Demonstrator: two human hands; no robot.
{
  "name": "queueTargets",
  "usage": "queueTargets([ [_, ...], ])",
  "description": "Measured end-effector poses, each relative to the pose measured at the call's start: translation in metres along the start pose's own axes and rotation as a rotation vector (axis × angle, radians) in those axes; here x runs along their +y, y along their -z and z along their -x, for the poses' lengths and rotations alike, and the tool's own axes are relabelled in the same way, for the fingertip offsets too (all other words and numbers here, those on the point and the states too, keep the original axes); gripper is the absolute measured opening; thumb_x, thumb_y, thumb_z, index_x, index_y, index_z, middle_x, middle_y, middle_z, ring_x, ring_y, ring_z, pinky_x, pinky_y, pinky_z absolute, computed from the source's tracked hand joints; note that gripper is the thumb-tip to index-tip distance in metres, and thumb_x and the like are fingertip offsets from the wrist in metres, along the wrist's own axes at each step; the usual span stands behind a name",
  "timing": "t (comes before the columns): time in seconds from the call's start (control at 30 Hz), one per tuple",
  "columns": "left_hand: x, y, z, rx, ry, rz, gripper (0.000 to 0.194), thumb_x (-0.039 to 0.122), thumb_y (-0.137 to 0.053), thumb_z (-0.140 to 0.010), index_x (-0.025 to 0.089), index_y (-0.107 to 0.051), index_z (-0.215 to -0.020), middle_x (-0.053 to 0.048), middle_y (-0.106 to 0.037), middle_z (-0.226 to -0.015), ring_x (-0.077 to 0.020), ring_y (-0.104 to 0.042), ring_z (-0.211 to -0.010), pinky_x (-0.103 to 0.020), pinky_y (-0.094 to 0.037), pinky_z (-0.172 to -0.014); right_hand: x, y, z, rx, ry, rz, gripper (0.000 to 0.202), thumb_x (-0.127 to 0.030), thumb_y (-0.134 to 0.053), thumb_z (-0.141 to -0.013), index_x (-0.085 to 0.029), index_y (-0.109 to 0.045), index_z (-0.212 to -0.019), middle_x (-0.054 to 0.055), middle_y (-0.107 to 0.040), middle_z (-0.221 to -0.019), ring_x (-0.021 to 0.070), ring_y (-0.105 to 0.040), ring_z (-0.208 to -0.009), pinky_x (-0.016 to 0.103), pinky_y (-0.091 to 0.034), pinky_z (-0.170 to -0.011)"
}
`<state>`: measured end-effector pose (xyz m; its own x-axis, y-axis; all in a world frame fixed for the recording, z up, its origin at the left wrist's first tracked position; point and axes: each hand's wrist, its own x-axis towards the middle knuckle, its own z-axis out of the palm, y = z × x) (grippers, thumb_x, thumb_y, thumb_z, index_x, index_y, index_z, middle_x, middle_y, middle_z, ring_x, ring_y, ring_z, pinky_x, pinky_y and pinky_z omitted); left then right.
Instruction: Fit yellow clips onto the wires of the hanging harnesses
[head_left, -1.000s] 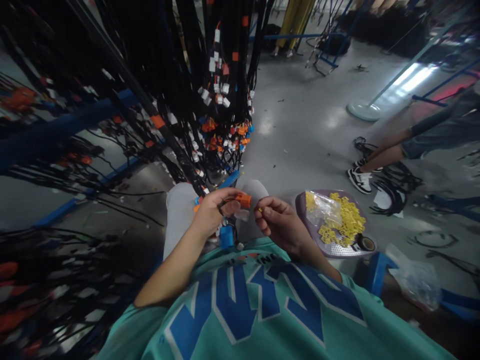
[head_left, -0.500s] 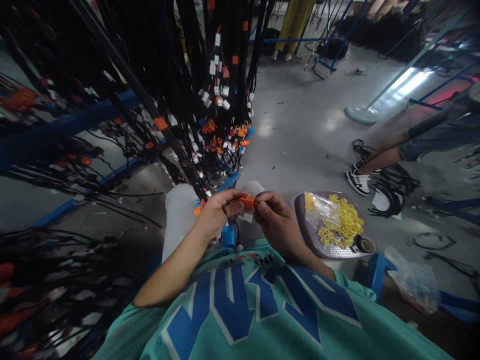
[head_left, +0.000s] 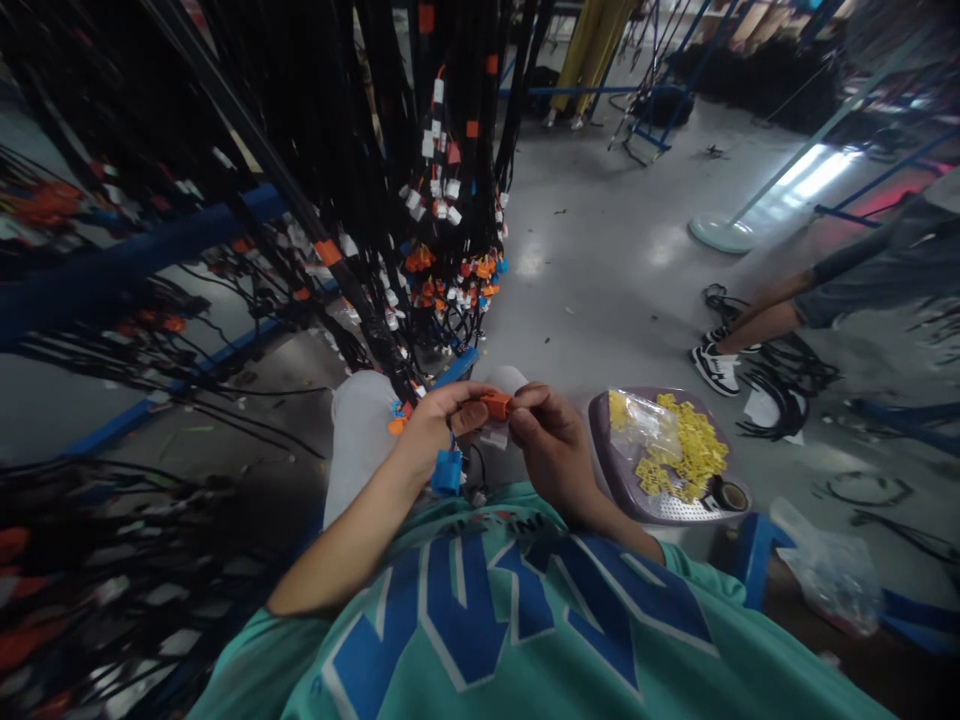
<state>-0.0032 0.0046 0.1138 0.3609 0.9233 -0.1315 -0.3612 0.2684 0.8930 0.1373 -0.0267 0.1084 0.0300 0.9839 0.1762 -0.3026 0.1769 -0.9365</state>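
Note:
An orange connector [head_left: 496,404] is held in front of my lap, between both hands. My left hand [head_left: 435,425] grips its left end with thumb and fingers. At its right end the fingertips of my right hand [head_left: 553,440] are pinched; whether they hold a small part there is too small to tell. A blue connector [head_left: 447,473] hangs from a wire just below my left hand. Something whitish and clear shows beneath the orange connector. Over my left knee lie more small orange and blue connectors [head_left: 398,420].
A purple tray [head_left: 611,470] with yellow clips [head_left: 686,450], a clear bag and a black tape roll [head_left: 729,493] stands to my right. Bundles of black cables [head_left: 375,330] hang at front left around a blue frame. A person's legs [head_left: 765,320] are at the right.
The blue connector below my left hand has swung slightly left and up. Both hands keep nearly the same position and grip.

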Motion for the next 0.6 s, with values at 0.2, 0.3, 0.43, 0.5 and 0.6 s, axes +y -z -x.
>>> queueTargets([
  [0.2, 0.005, 0.004, 0.001, -0.021, 0.021, -0.092, 0.044, 0.048, -0.081, -0.053, 0.016, -0.072, -0.082, -0.001, -0.065, -0.068, -0.0084, -0.051, -0.054, -0.019, -0.035, -0.048, -0.008, -0.003, -0.002, -0.023, -0.143, -0.169, 0.021, -0.031, -0.072, -0.072, -0.021, -0.053, -0.074, -0.006, -0.043, -0.063, 0.0061, -0.034, -0.05, 0.021, -0.025, -0.046],
  [0.3, 0.011, 0.003, 0.003, -0.043, 0.027, -0.129, 0.045, 0.049, -0.082, -0.051, 0.015, -0.07, -0.078, -0.001, -0.065, -0.067, -0.0096, -0.053, -0.055, -0.02, -0.038, -0.051, -0.013, -0.001, -0.003, -0.109, -0.232, -0.154, 0.024, -0.035, -0.072, -0.071, -0.021, -0.055, -0.08, -0.007, -0.043, -0.062, 0.0052, -0.032, -0.047, 0.02, -0.023, -0.044],
  [0.43, 0.013, 0.003, 0.005, -0.072, 0.001, -0.172, 0.04, 0.044, -0.082, -0.053, 0.014, -0.067, -0.076, 0.0, -0.063, -0.062, -0.0105, -0.052, -0.053, -0.022, -0.038, -0.051, -0.018, 0.004, -0.004, -0.174, -0.243, -0.086, 0.028, -0.041, -0.072, -0.07, -0.02, -0.057, -0.08, -0.007, -0.043, -0.058, 0.0052, -0.032, -0.046, 0.02, -0.023, -0.043],
  [0.5, 0.012, 0.003, 0.006, -0.064, -0.012, -0.19, 0.035, 0.039, -0.082, -0.054, 0.015, -0.066, -0.075, 0.001, -0.059, -0.057, -0.011, -0.051, -0.052, -0.022, -0.037, -0.051, -0.018, 0.005, -0.004, -0.184, -0.238, -0.093, 0.029, -0.042, -0.074, -0.069, -0.02, -0.056, -0.077, -0.007, -0.042, -0.058, 0.005, -0.032, -0.046, 0.02, -0.023, -0.042],
  [0.6, 0.011, 0.003, 0.007, -0.059, -0.024, -0.231, 0.029, 0.035, -0.08, -0.056, 0.015, -0.067, -0.072, 0.002, -0.055, -0.053, -0.0118, -0.05, -0.052, -0.023, -0.036, -0.051, -0.016, 0.006, -0.003, -0.182, -0.24, -0.107, 0.031, -0.042, -0.075, -0.067, -0.021, -0.053, -0.073, -0.008, -0.043, -0.058, 0.0049, -0.032, -0.045, 0.02, -0.024, -0.041],
])
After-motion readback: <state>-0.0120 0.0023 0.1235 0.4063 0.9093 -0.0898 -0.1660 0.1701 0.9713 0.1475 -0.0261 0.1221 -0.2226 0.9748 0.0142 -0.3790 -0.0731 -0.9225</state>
